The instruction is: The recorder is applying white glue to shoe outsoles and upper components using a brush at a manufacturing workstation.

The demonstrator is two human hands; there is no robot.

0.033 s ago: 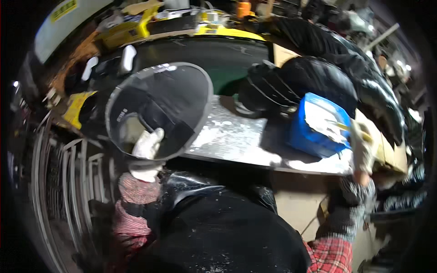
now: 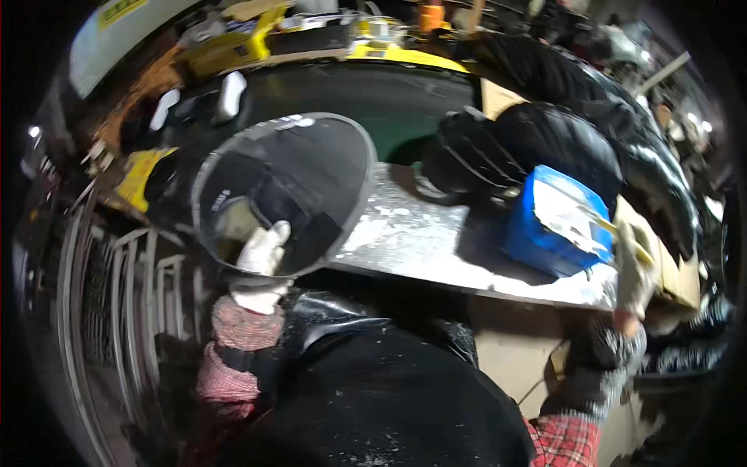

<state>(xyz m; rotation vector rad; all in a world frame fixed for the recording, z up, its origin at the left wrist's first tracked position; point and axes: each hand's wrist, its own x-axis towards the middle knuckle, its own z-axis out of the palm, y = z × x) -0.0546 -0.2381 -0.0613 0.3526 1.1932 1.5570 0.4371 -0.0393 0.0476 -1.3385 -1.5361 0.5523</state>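
My left hand [image 2: 263, 249] wears a white glove and is closed over the near rim of a dark grey, funnel-shaped piece [image 2: 323, 167], fingers inside and the rest outside. The piece is tilted with its wide round mouth toward me; a pale patch shows deep inside. My right hand [image 2: 636, 268], also gloved, is at the right side of a blue open-topped container [image 2: 529, 229] with white stuff in it. A thin, pale yellowish handle [image 2: 604, 225] runs from the white stuff to this hand, whose fingers close around it. The handle's other end is hidden.
The container stands on a metal-topped bench [image 2: 397, 237] with white smears. Black shiny bulky items [image 2: 556, 144] lie behind it, and a cardboard box [image 2: 678, 272] is at the right. A metal rack [image 2: 128, 303] stands at the left. Yellow bins [image 2: 226, 58] are at the back.
The whole view has shifted slightly, so things appear a little farther right and lower. Both hands keep their places at the funnel-shaped piece and the handle.
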